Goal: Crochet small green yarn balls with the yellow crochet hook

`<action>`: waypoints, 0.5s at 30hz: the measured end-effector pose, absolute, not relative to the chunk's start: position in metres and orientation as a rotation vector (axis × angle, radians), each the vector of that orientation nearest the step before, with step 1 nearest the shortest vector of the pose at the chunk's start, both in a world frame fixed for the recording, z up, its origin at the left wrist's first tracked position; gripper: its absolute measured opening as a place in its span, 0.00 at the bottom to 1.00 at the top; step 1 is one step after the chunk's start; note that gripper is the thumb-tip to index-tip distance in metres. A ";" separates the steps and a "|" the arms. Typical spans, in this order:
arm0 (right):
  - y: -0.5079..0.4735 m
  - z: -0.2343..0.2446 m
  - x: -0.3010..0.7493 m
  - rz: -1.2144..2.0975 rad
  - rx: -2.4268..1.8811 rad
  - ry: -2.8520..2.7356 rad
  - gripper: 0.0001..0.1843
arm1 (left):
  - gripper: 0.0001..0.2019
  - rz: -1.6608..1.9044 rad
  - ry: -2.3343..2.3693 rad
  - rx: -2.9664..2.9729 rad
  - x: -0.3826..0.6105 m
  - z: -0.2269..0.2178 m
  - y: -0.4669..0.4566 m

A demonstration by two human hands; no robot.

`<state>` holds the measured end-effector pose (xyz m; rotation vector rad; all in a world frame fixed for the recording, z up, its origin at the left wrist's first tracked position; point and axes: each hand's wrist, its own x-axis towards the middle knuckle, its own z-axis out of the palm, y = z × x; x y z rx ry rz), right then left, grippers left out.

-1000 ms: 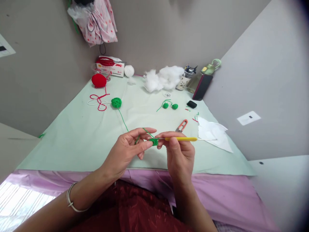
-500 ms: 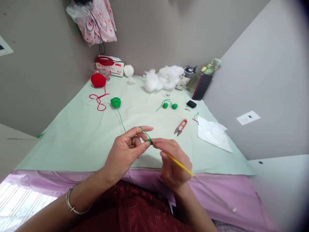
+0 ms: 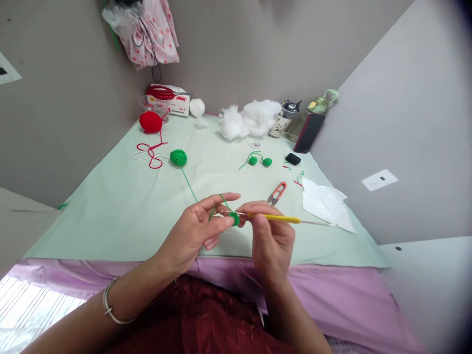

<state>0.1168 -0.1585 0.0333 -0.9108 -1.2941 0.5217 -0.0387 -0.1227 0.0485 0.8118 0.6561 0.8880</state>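
Between the thumb and fingers of my left hand [image 3: 201, 226] a small green crochet piece [image 3: 235, 219] is pinched. Green yarn passes over the raised left index finger and runs back to a green yarn ball [image 3: 179, 158] on the table. My right hand [image 3: 273, 241] is closed around the yellow handle of a crochet hook [image 3: 280, 218]. The hook's metal tip points left and lies at the green piece; whether it goes through a stitch I cannot tell. Two small green crocheted balls [image 3: 260, 161] with yarn tails lie farther back.
Orange thread snips [image 3: 277, 192] lie just beyond my right hand. To the right are white paper [image 3: 326, 204] and a black object [image 3: 293, 159]. White stuffing [image 3: 250, 119], a pen cup [image 3: 280, 123], a phone [image 3: 309, 132] and a red yarn ball [image 3: 151, 122] stand along the back.
The crochet hook has swung from slanting down to the right to nearly level, its tip now showing past the green piece. Both hands have shifted slightly, the left one to the right.
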 end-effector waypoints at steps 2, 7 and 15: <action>-0.159 0.031 0.115 0.412 -0.951 -1.390 0.11 | 0.19 0.934 0.687 0.878 -0.036 0.047 -0.126; -0.166 0.023 0.114 -0.040 -1.004 -1.620 0.19 | 0.19 0.907 0.654 0.758 -0.034 0.043 -0.124; -0.156 0.036 0.119 0.578 -0.915 -1.223 0.10 | 0.12 0.941 0.664 0.787 -0.038 0.047 -0.118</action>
